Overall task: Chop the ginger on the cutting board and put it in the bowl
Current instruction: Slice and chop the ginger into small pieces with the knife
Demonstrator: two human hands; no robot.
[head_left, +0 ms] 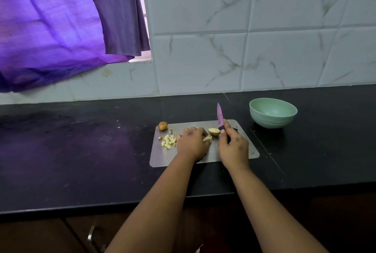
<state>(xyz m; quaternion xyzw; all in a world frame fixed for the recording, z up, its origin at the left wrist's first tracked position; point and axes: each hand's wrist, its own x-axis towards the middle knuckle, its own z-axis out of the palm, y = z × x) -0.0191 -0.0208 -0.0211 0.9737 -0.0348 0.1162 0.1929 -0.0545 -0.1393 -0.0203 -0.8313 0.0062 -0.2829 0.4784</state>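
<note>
Ginger is being chopped on the cutting board; that step seems only partly done. Small cut bits are piled near the board's left side. A pale slice is pinched under the left hand. A bigger ginger piece is left uncut just beside it. The purple knife is gripped by the right hand, with its tip raised. Next, the blade likely needs to be brought down on the slice. Nothing is seen in the green bowl, which is set apart on the right.

A black countertop runs along the tiled wall. On it lie a grey cutting board, a green bowl and, touching the board's far left corner, a ginger knob.
</note>
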